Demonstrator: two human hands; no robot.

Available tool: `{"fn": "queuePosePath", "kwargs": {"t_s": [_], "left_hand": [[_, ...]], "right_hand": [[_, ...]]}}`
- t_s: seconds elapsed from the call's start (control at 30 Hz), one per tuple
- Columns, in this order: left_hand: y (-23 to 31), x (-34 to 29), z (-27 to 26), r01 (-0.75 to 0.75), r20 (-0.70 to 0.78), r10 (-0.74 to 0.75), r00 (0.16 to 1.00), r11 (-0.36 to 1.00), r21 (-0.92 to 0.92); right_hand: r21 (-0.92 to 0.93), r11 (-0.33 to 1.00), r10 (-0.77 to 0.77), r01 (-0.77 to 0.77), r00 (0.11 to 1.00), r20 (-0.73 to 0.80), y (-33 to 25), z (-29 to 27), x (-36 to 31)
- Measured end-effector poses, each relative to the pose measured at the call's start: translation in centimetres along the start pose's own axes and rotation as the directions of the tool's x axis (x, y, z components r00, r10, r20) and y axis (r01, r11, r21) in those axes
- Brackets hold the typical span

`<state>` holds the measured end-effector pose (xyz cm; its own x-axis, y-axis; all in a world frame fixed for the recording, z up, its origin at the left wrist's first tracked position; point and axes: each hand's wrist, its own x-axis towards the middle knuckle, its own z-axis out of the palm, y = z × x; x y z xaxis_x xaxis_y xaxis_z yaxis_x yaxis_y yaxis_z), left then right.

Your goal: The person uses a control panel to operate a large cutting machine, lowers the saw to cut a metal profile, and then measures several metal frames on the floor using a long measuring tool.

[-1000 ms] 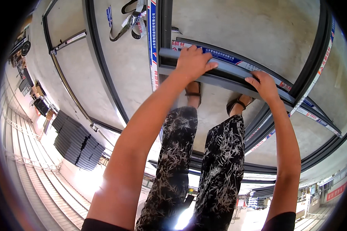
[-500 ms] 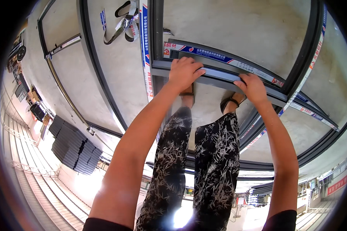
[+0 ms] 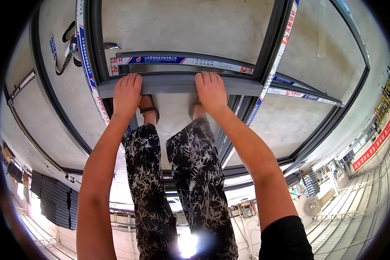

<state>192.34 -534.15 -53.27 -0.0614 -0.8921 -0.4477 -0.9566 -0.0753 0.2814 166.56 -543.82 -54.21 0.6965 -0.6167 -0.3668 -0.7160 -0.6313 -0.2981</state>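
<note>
A dark grey metal frame (image 3: pixel 94 39), its sides partly covered with printed blue, white and red film, lies in front of my feet. A wide grey crossbar (image 3: pixel 169 85) spans between its sides. My left hand (image 3: pixel 128 93) grips this bar near its left end, fingers curled over the far edge. Right of the middle, my right hand (image 3: pixel 211 90) is closed over the same bar. Both thumbs are hidden. Just beyond the bar lies a film-covered metal profile (image 3: pixel 182 60), roughly parallel to it.
Black straps with a metal buckle (image 3: pixel 71 45) lie on the floor at left. More dark frames (image 3: pixel 359 47) surround the spot, with film-covered profiles (image 3: pixel 305 93) at right. Stacked dark grey profiles (image 3: pixel 54 197) stand at lower left. My sandalled feet (image 3: pixel 148 108) are just behind the bar.
The view has swung, so the frame appears farther left. Both hands have changed from thumbs resting on top to fingers curled over the bar's far edge. More of its grey face shows.
</note>
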Motion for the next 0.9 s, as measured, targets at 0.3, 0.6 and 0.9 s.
{"fn": "queuePosePath", "kwargs": {"t_s": [0.3,0.6,0.9], "left_hand": [[2.6,-0.6,-2.6,0.063,-0.102,-0.063,0.993,0.998,-0.01],[10.2,-24.2,-13.3,0.642,0.465,-0.486,0.74,0.718,-0.271],[17.5,-29.1,-18.0,0.795,0.744,-0.571,0.348,0.6,0.088]], "right_hand": [[0.041,0.996,0.082,-0.079,0.992,-0.091,-0.9,-1.9,-0.5],[0.51,0.636,0.182,-0.579,0.755,0.63,-11.5,-20.6,-22.8],[0.323,0.7,0.429,-0.637,0.736,0.524,-13.3,-19.4,-23.2]]}}
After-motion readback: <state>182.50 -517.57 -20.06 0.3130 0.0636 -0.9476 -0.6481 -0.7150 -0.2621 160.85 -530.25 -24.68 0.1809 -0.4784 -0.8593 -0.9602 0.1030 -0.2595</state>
